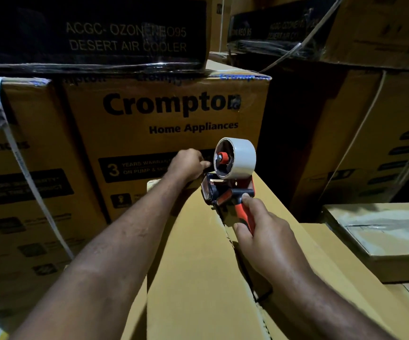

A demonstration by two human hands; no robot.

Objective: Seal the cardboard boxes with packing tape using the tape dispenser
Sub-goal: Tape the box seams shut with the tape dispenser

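**Cardboard box top: dispenser stationed at the far end of the seam**

1. Work item. A plain cardboard box (193, 266) occupies the near centre of the view. Its two top flaps meet at a seam (233, 244) that runs from near to far and shows as a dark gap.

2. Tool. The tape dispenser (228, 192) is at the far end of that seam, above the box top. Contact between its front end and the cardboard cannot be confirmed. The tape roll (241, 155), pale grey on a red hub, sits uppermost and faces left.

3. Right hand. The right hand (267, 241) grasps the red handle (246, 217), fingers wrapped round it and thumb laid along its upper side.

4. Left hand. The left hand (188, 164) reaches to the front of the dispenser, just left of the roll. Its fingers are curled. What they hold, if anything, cannot be told, as the fingertips are hidden.

5. Surroundings.
- Far centre: a brown carton printed "Crompton Home Appliances" (169, 133), directly beyond the work item.
- On top of it: a black carton (95, 35) marked "DESERT AIR COOLER".
- Left: a carton bound with a white strap (19, 165).
- Right: a small flat box (380, 236), with stacked cartons (382, 143) beyond it.
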